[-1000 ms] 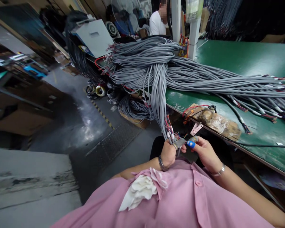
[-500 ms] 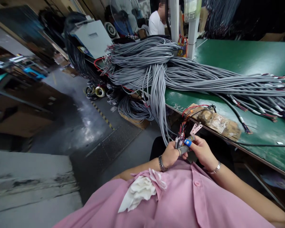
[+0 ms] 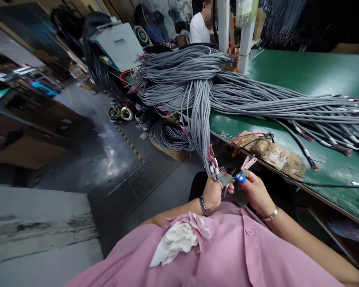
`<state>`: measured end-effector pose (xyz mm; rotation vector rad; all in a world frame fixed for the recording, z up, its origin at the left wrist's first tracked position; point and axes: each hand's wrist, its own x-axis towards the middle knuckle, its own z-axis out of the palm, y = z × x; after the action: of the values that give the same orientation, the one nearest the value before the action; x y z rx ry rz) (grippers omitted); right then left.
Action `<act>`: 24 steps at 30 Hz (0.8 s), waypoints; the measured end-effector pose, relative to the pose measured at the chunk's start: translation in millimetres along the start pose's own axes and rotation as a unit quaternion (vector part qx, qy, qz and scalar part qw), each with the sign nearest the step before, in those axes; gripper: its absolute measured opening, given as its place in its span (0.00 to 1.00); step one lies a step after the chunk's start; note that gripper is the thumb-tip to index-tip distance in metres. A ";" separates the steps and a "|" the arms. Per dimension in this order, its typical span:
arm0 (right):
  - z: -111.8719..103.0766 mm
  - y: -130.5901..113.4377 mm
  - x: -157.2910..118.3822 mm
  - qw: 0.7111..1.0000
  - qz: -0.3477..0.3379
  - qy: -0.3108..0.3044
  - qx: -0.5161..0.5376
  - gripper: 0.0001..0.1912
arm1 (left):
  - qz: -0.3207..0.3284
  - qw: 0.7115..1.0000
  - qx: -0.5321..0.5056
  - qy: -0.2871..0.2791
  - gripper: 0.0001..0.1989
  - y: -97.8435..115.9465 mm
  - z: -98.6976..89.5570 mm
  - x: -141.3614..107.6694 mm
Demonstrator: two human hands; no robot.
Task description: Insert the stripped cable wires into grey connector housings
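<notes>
Gray cables [image 3: 201,119] hang down off the table edge, and my left hand [image 3: 213,194] is closed around their lower ends. Stripped ends with colored wires [image 3: 212,157] stick up above that fist. My right hand [image 3: 255,190] is just to the right, with thumb and index finger pressed together and blue tape on one fingertip. What that pinch holds, if anything, is too small to make out. A pink clip-like piece [image 3: 248,162] shows just above the right fingers.
The green table [image 3: 305,71] bears a long pile of gray cables [image 3: 257,93]. At its near edge lies a taped wooden block [image 3: 277,155] with red and black wires. Coiled cables [image 3: 170,137] lie below on the left. A person in white [image 3: 199,28] is behind.
The wire ends at my left hand have fanned apart, one group now pointing up and left. My left hand has tilted slightly, and my right hand has moved a little away from it.
</notes>
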<state>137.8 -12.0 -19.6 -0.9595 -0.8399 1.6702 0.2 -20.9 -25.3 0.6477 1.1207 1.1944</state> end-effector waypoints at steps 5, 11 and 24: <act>-1.8 -0.8 -1.6 1.000 -0.008 -0.017 -0.015 0.11 | -0.003 1.000 -0.003 0.009 0.18 1.3 1.6 -0.3; -5.4 -0.5 -5.1 0.999 -0.004 -0.029 -0.042 0.10 | 0.000 0.999 -0.002 0.033 0.19 2.1 5.1 -1.0; -35.3 3.5 7.7 0.995 0.021 -0.040 0.089 0.15 | 0.028 0.999 -0.015 -0.013 0.16 5.5 1.8 -0.5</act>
<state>166.4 -2.5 -39.9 -0.7975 -0.7138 1.7962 -0.2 -19.5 -19.7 0.6726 1.0663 1.2444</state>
